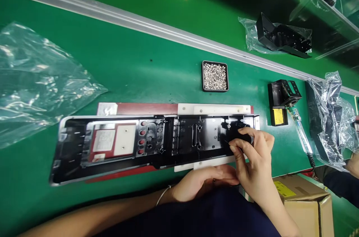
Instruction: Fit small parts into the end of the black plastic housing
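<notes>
A long black plastic housing [185, 139] lies open side up on a red and white fixture [146, 108]. My right hand [252, 151] is over the housing's right end, thumb and index fingertips pinched together; whatever they hold is too small to make out. My left hand [207, 179] rests palm up at the fixture's near edge, below my right hand, with its fingers partly curled; what lies in the palm, if anything, cannot be made out. Beyond the housing sits a small black tray [215, 90] full of tiny metal parts.
Clear plastic bags [42, 80] lie at the left. To the right are a black box-like holder [276, 98], an electric screwdriver [301, 132] and bagged black parts [322, 117]. A cardboard box [303, 207] stands at lower right, near another person's hand [353, 164].
</notes>
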Motion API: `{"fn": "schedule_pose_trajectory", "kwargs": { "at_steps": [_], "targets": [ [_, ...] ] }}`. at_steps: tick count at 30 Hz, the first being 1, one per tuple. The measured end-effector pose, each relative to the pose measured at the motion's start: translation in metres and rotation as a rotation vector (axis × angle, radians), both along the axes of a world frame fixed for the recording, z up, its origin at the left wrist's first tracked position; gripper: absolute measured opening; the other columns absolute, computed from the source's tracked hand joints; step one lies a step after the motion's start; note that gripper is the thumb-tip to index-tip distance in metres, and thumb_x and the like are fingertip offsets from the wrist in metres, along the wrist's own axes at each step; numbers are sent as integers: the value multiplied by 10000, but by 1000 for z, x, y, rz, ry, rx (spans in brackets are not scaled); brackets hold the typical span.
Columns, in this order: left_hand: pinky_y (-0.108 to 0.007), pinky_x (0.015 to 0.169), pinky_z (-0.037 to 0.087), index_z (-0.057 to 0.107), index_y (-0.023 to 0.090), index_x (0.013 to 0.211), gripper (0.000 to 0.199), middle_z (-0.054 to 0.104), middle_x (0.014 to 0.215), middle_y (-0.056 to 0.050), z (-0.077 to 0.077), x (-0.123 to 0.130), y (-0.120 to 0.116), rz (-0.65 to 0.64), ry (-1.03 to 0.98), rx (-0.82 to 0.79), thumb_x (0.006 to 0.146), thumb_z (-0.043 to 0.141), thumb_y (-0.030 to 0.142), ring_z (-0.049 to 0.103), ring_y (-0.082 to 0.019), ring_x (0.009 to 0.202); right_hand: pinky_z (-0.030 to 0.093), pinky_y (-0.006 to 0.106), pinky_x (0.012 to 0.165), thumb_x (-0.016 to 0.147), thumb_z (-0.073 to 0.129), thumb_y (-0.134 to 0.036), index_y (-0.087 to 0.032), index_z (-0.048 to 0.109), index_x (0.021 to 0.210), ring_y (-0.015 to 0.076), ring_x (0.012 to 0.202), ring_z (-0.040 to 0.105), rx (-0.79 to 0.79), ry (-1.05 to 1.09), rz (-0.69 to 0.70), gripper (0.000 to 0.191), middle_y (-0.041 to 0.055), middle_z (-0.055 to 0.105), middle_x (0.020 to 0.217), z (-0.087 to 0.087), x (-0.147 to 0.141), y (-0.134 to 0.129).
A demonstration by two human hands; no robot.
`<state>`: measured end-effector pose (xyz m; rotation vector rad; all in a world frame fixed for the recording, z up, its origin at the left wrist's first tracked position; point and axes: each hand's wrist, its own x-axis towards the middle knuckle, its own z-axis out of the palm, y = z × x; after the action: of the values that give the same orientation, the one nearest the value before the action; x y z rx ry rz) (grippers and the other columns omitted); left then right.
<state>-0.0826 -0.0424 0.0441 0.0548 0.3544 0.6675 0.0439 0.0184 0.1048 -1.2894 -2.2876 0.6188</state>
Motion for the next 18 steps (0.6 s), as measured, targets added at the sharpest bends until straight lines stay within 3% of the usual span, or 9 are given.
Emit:
{"fn": "schedule_pose_trajectory", "kwargs": {
  "at_steps": [12, 18],
  "targets": [
    [-386, 1016, 281, 625, 55, 962, 293, 566, 1041, -136, -6, 0, -8, 4, 43, -54, 767, 518, 246, 475, -274, 1073, 279, 349, 835, 824, 449, -220, -177, 647, 697, 209, 960, 349, -74, 49, -76, 239, 0, 398, 1056, 3, -10, 17],
    [-386, 1008, 300, 627, 47, 972, 347, 549, 1072, -142, -6, 0, -6, 17, 55, -37, 720, 593, 283, 468, -292, 1073, 348, 355, 819, 883, 512, -199, -172, 666, 829, 217, 961, 388, -90, 131, -13, 165, 41, 412, 1035, 8, 3, 12]
  ]
}}
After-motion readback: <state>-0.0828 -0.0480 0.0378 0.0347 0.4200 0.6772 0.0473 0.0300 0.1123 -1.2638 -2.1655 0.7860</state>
